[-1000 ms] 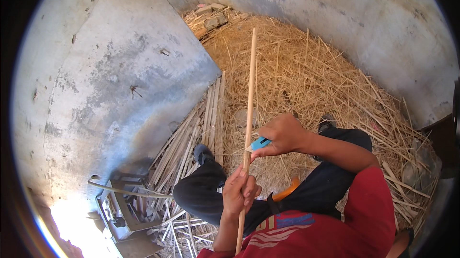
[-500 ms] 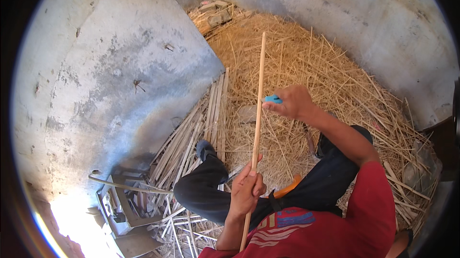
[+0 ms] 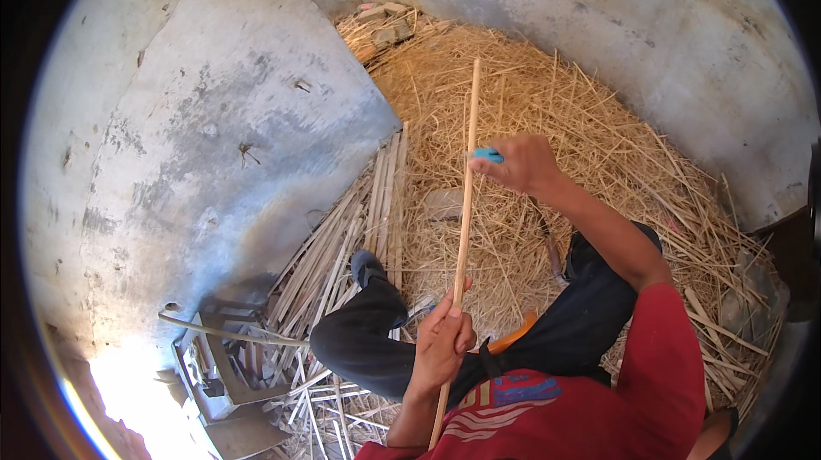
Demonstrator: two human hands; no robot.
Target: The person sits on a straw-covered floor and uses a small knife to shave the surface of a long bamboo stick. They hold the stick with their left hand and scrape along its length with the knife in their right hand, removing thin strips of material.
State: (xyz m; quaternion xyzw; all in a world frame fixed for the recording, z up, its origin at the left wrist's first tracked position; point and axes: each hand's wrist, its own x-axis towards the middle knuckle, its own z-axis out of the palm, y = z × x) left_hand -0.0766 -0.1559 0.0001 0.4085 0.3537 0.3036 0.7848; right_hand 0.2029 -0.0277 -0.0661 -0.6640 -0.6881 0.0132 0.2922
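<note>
My left hand [image 3: 440, 342] is wrapped round the lower part of a long, pale bamboo strip [image 3: 464, 225]. The strip stands up and away from me, its lower end passing beneath my left wrist towards my red shirt. Higher up, my right hand [image 3: 523, 162] is closed on a small blue-handled knife [image 3: 488, 155]. The knife's tip meets the right side of the strip near its upper part; the blade is too small to make out clearly, and my fingers hide part of the handle.
Shavings and thin slivers [image 3: 513, 101] cover the floor ahead. Split strips [image 3: 385, 203] lie in a bundle along the left wall [image 3: 231, 101]. A dark-handled tool [image 3: 554, 259] lies by my right knee, an orange object [image 3: 515, 336] between my legs. An open box [image 3: 205, 366] stands lower left.
My right hand and the knife have moved a little farther up the strip, away from me. The strip's far end has shifted slightly right; my left hand keeps its grip.
</note>
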